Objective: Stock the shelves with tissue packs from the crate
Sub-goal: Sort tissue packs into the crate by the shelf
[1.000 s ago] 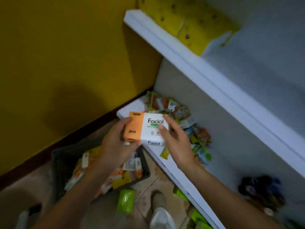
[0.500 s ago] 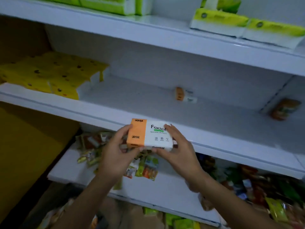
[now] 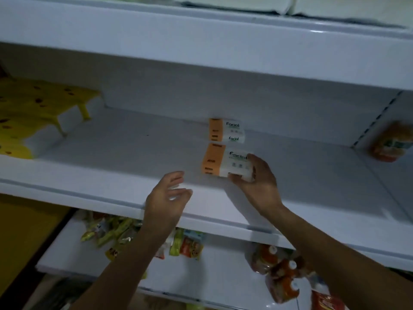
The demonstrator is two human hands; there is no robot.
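An orange-and-white tissue pack (image 3: 221, 161) marked "Facial" lies on the white middle shelf (image 3: 125, 151). My right hand (image 3: 257, 180) grips its right end, thumb under the front and fingers over the top. Just behind it, against the back wall, sits a second pack of the same kind (image 3: 225, 130). My left hand (image 3: 166, 198) hovers over the shelf's front edge, left of the pack, with fingers loosely spread and nothing in them. The crate is out of view.
Yellow tissue packs (image 3: 29, 117) fill the shelf's left end. An orange packet (image 3: 391, 142) leans at the right upright. White packs (image 3: 234, 4) lie on the shelf above. Snack packets (image 3: 111, 231) and bagged bottles (image 3: 279, 269) lie on the shelf below.
The pack went from both hands in front of the shelf onto the middle shelf. My left hand let go and drew back; my right hand still holds it. The view moved closer.
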